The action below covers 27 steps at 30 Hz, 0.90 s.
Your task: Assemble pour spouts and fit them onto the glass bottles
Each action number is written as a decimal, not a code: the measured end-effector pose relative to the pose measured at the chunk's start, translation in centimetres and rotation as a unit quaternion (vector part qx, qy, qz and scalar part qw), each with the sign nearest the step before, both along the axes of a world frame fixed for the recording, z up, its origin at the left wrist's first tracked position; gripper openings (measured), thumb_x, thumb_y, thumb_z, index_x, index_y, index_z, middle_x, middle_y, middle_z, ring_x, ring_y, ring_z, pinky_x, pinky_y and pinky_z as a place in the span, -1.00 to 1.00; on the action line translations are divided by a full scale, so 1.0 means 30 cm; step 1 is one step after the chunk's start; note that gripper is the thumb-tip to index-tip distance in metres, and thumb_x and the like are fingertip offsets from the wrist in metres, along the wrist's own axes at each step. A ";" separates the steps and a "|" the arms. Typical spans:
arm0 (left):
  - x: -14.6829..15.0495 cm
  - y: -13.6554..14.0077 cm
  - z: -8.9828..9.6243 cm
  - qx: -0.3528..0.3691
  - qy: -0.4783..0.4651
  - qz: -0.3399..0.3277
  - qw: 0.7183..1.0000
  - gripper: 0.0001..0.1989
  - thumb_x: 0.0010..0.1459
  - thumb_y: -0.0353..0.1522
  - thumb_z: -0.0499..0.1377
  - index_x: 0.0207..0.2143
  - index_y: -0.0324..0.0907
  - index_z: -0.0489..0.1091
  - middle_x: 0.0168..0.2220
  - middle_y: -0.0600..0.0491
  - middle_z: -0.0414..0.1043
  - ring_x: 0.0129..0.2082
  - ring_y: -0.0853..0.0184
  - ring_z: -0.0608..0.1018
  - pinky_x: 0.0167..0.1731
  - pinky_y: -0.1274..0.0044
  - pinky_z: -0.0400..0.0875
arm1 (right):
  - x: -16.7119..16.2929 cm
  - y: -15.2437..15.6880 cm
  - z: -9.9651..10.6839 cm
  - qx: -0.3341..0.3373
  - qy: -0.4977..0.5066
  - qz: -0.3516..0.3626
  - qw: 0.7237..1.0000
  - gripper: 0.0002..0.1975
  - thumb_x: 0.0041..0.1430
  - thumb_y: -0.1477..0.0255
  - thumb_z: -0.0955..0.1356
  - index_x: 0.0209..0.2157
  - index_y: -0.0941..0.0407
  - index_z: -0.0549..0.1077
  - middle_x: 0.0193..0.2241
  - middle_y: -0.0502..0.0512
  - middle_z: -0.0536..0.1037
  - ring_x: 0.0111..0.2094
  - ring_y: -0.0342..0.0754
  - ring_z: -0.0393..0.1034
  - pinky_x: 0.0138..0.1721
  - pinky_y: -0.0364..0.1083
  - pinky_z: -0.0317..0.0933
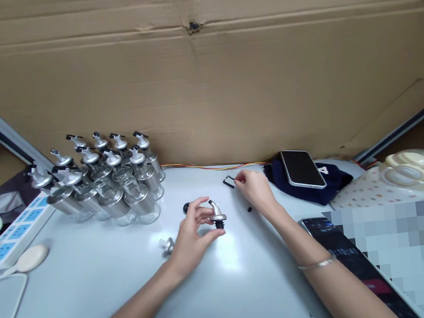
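My left hand (pixel 190 240) pinches a silver pour spout (pixel 218 215) upright, its black ribbed stopper pointing down. To the right, my right hand (pixel 256 189) is closed at the fingertips on a small black plastic frame (pixel 229 181) just over the table. A tiny black piece (pixel 250 209) lies below that hand. Beside my left wrist rests another silver spout part (pixel 167 246), partly hidden. Behind my left fingers a black round piece (pixel 186 208) shows in part. Several glass bottles with steel sleeves (pixel 146 203) stand at the left; most carry silver spouts, while the front ones at right have open necks.
A power strip (pixel 17 229) and a white round object with a cable (pixel 32 258) lie at far left. On the right are a phone (pixel 303 169) on dark cloth, a larger phone (pixel 345 251) and a dotted container (pixel 375 178). Cardboard (pixel 204 93) walls the back.
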<state>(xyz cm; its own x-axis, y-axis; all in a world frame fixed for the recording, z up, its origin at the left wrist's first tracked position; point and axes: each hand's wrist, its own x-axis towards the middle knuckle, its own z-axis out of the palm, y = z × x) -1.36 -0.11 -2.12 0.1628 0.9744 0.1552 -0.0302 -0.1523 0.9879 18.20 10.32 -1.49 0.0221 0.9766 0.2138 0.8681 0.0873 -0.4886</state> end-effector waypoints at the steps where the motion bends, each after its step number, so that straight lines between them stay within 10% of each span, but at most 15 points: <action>1: 0.001 -0.001 -0.002 -0.003 -0.004 -0.002 1.000 -0.38 -0.02 -0.49 0.31 0.08 -0.08 0.18 -0.23 0.06 0.49 -0.15 0.30 0.56 -0.08 0.41 0.44 | -0.008 -0.027 0.012 0.016 0.021 0.010 1.000 -0.88 0.15 0.56 0.35 -0.46 0.17 0.46 -0.48 0.10 0.56 -0.39 -0.02 0.47 -0.28 -0.05 0.31; 10: -0.004 0.007 -0.026 -0.001 0.001 -0.033 0.999 -0.19 0.00 -0.48 0.31 0.26 -0.07 0.05 -0.26 0.09 0.44 -0.16 0.32 0.52 0.00 0.37 0.40 | -0.098 -0.276 0.023 0.144 0.185 0.101 0.967 -0.87 0.18 0.44 0.31 -0.44 0.11 0.45 -0.49 0.04 0.55 -0.48 -0.09 0.41 -0.38 -0.12 0.32; 27: -0.008 0.003 -0.022 -0.012 -0.027 -0.057 0.998 -0.19 0.01 -0.46 0.33 0.27 0.01 0.08 -0.21 0.07 0.42 -0.11 0.31 0.54 0.06 0.36 0.41 | -0.106 -0.301 0.018 0.167 0.255 0.132 0.943 -0.90 0.17 0.52 0.33 -0.38 0.08 0.49 -0.44 0.06 0.60 -0.43 -0.06 0.48 -0.36 -0.10 0.38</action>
